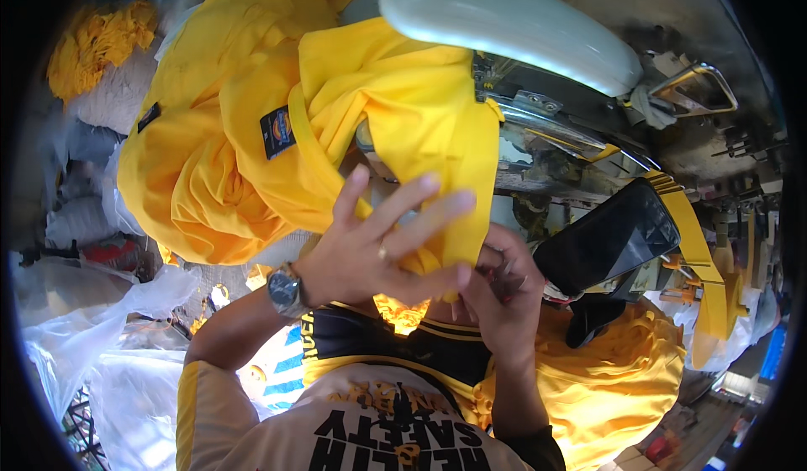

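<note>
Close under our chin, our left hand (pixel 378 248) spread wide across the soft, light yellow garment (pixel 395 126) draped before the sewing machine (pixel 513 21), while our right hand (pixel 496 290) seemingly pinched its hem, the likeliest place to hold such limp cloth.

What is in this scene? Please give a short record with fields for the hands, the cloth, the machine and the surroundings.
left hand: fingers spread, pressed on the yellow garment; wristwatch on the wrist
right hand: closed at the garment's lower edge; what it pinches cannot be told
garment pile: more yellow cloth with a dark sewn patch
sewing machine: pale arm above the hands
phone: dark screen, in a yellow holder
surroundings: clear plastic bags at the left
</note>
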Action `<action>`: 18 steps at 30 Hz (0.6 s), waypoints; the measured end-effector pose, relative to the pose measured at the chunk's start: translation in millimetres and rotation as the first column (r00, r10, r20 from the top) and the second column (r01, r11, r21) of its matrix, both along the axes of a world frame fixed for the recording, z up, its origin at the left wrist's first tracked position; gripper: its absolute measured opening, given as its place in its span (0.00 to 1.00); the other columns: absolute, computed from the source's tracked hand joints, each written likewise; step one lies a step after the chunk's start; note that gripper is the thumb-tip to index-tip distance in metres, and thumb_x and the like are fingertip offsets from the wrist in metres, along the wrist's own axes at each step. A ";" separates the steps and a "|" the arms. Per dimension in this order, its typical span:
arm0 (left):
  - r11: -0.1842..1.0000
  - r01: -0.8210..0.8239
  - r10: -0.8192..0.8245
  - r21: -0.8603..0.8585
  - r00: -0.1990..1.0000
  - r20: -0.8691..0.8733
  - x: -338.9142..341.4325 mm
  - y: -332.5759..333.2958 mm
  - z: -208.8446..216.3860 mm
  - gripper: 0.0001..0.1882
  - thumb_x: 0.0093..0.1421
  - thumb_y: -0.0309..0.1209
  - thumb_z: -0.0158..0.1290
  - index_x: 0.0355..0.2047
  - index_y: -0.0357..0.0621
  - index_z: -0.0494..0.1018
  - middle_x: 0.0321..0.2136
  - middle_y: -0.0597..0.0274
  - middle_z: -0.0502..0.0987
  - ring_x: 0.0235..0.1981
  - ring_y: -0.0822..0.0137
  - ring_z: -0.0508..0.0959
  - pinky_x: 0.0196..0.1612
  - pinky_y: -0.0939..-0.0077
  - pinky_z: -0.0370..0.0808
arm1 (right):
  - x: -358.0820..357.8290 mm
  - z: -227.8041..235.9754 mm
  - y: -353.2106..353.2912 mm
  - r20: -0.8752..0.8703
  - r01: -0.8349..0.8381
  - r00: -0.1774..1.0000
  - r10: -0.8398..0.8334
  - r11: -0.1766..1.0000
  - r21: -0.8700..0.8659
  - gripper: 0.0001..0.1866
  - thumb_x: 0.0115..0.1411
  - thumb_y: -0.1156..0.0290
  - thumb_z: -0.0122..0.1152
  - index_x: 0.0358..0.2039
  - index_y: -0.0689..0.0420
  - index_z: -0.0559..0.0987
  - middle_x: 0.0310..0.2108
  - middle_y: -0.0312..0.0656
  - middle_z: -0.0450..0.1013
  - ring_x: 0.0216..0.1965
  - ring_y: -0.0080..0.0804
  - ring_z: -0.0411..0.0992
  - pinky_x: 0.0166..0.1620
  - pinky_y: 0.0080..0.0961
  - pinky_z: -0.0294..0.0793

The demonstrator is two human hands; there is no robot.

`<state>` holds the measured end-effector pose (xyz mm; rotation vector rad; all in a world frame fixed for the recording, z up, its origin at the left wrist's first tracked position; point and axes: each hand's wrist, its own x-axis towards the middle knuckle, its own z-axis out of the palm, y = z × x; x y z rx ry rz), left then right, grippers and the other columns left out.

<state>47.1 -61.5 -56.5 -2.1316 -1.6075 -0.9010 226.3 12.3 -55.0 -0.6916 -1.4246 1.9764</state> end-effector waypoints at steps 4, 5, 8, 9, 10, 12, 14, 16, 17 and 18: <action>0.995 -0.062 0.072 0.075 0.989 -0.132 -7.6 17.7 7.3 0.10 0.57 0.32 0.54 0.40 0.49 0.73 0.51 0.63 0.76 0.56 0.55 0.73 0.66 0.45 0.45 | -13.6 8.6 9.3 -0.096 0.123 0.988 -0.122 0.992 -0.002 0.20 0.59 0.85 0.58 0.50 0.61 0.66 0.30 0.40 0.76 0.22 0.11 0.66 0.24 0.09 0.62; 0.993 -0.066 0.082 0.099 0.983 -0.162 -8.5 20.9 11.7 0.08 0.58 0.32 0.53 0.39 0.48 0.73 0.50 0.63 0.77 0.55 0.55 0.74 0.65 0.45 0.48 | -17.4 10.1 10.5 -0.128 0.164 0.978 -0.164 0.986 -0.009 0.19 0.58 0.85 0.58 0.49 0.61 0.66 0.30 0.40 0.76 0.21 0.11 0.66 0.24 0.09 0.62; 0.987 -0.092 0.121 0.134 0.966 -0.228 -9.6 27.0 29.6 0.06 0.55 0.29 0.56 0.34 0.48 0.74 0.47 0.68 0.77 0.55 0.63 0.74 0.60 0.46 0.63 | -19.7 12.1 18.3 -0.126 0.152 0.982 -0.138 0.983 0.101 0.18 0.58 0.84 0.59 0.47 0.59 0.67 0.27 0.37 0.74 0.21 0.11 0.65 0.23 0.08 0.62; 0.988 -0.083 0.110 0.127 0.968 -0.225 -10.5 28.6 32.2 0.06 0.55 0.29 0.56 0.34 0.48 0.74 0.46 0.68 0.77 0.55 0.63 0.74 0.60 0.45 0.62 | -21.4 12.5 20.4 -0.113 0.165 0.982 -0.152 0.978 0.126 0.18 0.58 0.84 0.59 0.47 0.59 0.67 0.27 0.36 0.74 0.21 0.11 0.65 0.23 0.09 0.62; 0.990 -0.073 0.098 0.120 0.970 -0.221 -11.6 30.0 34.3 0.06 0.54 0.29 0.56 0.33 0.48 0.74 0.45 0.68 0.77 0.55 0.63 0.74 0.60 0.45 0.61 | -23.3 12.2 22.6 -0.100 0.179 0.981 -0.165 0.972 0.152 0.17 0.58 0.83 0.60 0.47 0.59 0.68 0.26 0.35 0.73 0.20 0.11 0.64 0.23 0.09 0.61; 0.994 -0.065 0.082 0.084 0.974 -0.210 -13.7 32.3 39.3 0.07 0.53 0.29 0.56 0.34 0.50 0.75 0.45 0.69 0.77 0.55 0.62 0.74 0.61 0.45 0.59 | -27.3 13.2 26.5 -0.081 0.210 0.977 -0.198 0.958 0.195 0.16 0.58 0.83 0.60 0.46 0.59 0.70 0.26 0.34 0.73 0.21 0.11 0.64 0.23 0.09 0.62; 0.997 -0.067 0.071 0.026 0.979 -0.192 -16.1 34.8 45.3 0.11 0.52 0.29 0.56 0.37 0.53 0.76 0.45 0.70 0.78 0.55 0.58 0.74 0.62 0.47 0.56 | -33.0 15.4 28.7 -0.069 0.247 0.969 -0.237 0.941 0.231 0.13 0.59 0.82 0.60 0.44 0.60 0.73 0.26 0.33 0.73 0.22 0.10 0.64 0.25 0.08 0.62; 0.997 -0.072 0.072 0.011 0.976 -0.206 -18.7 39.5 50.2 0.11 0.51 0.28 0.56 0.37 0.53 0.77 0.44 0.71 0.78 0.55 0.60 0.73 0.61 0.48 0.57 | -37.7 14.4 31.1 -0.057 0.288 0.956 -0.287 0.891 0.350 0.10 0.60 0.81 0.59 0.42 0.61 0.76 0.27 0.32 0.73 0.23 0.11 0.65 0.27 0.09 0.64; 0.997 -0.074 0.073 0.003 0.974 -0.212 -20.1 42.6 52.2 0.12 0.50 0.27 0.56 0.37 0.53 0.77 0.44 0.71 0.78 0.55 0.60 0.73 0.60 0.48 0.58 | -39.9 13.8 32.4 -0.053 0.307 0.948 -0.313 0.860 0.407 0.09 0.60 0.81 0.59 0.42 0.61 0.77 0.28 0.31 0.74 0.24 0.12 0.66 0.28 0.09 0.64; 0.997 -0.079 0.074 -0.014 0.978 -0.195 -21.8 45.5 52.5 0.12 0.49 0.26 0.56 0.36 0.53 0.77 0.43 0.71 0.78 0.54 0.61 0.73 0.59 0.49 0.59 | -42.8 12.8 33.2 -0.037 0.325 0.936 -0.351 0.816 0.478 0.10 0.60 0.81 0.58 0.42 0.62 0.78 0.28 0.34 0.74 0.26 0.15 0.68 0.31 0.11 0.67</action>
